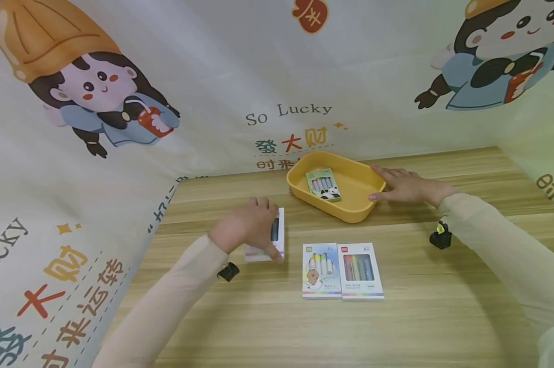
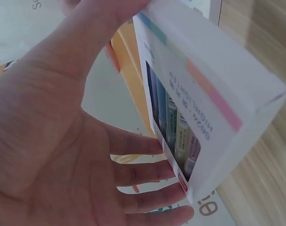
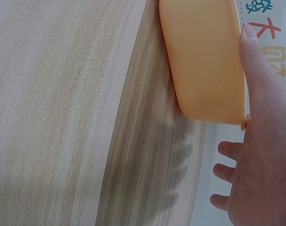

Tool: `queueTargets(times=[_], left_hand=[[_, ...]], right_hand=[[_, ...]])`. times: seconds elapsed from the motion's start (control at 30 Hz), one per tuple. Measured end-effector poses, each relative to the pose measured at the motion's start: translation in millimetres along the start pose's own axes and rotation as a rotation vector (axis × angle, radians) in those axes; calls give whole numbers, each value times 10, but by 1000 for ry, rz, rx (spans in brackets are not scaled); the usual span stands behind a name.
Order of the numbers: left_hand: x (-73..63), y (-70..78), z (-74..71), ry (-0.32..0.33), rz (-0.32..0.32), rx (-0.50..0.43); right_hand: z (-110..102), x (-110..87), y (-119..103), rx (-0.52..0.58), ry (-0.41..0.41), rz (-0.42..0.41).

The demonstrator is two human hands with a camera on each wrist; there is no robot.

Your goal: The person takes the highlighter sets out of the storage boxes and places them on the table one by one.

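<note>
My left hand (image 1: 247,225) grips a white box of highlighters (image 1: 279,236) at the left of the table. The left wrist view shows its thumb at one end and fingertips at the other; coloured highlighters (image 2: 181,136) show through the box's window. My right hand (image 1: 407,187) rests at the right end of a yellow plastic basket (image 1: 357,217), its thumb on the near rim and its fingers spread. A green panda-print box of pens (image 1: 324,185) lies inside the basket, toward its left.
Two more boxes lie side by side in front of the basket: a pale blue one with a bear print (image 1: 322,278) and a white one with a window (image 1: 362,278). A printed white cloth (image 1: 221,66) hangs behind and beside the wooden table (image 1: 332,332).
</note>
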State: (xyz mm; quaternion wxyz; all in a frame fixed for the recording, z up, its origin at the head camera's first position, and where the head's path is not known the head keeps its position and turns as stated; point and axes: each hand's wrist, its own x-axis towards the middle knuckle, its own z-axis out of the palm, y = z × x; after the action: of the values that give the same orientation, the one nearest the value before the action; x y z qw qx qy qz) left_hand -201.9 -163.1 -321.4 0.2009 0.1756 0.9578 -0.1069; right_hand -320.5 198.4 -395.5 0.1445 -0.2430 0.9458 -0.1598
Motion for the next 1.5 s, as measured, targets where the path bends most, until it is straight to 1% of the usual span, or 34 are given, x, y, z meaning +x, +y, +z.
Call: queueTargets(times=[0.17, 0.27, 0.5, 0.77, 1.0, 1.23, 1.5], left_hand=[[-23, 28, 50, 12, 20, -12], [-15, 37, 86, 8, 17, -16], [9, 81, 160, 3, 23, 32], [2, 155, 213, -11, 41, -5], [4, 180, 255, -4, 47, 20], [14, 200, 329, -2, 54, -22], [7, 229, 357, 4, 61, -15]], right_hand=[[-10, -12, -9, 1, 1, 1], [-13, -15, -13, -3, 2, 2], [-2, -8, -14, 0, 0, 2], [-3, -13, -13, -2, -5, 4], [1, -6, -13, 7, -5, 15], [12, 1, -9, 17, -5, 14], [9, -3, -2, 9, -3, 14]])
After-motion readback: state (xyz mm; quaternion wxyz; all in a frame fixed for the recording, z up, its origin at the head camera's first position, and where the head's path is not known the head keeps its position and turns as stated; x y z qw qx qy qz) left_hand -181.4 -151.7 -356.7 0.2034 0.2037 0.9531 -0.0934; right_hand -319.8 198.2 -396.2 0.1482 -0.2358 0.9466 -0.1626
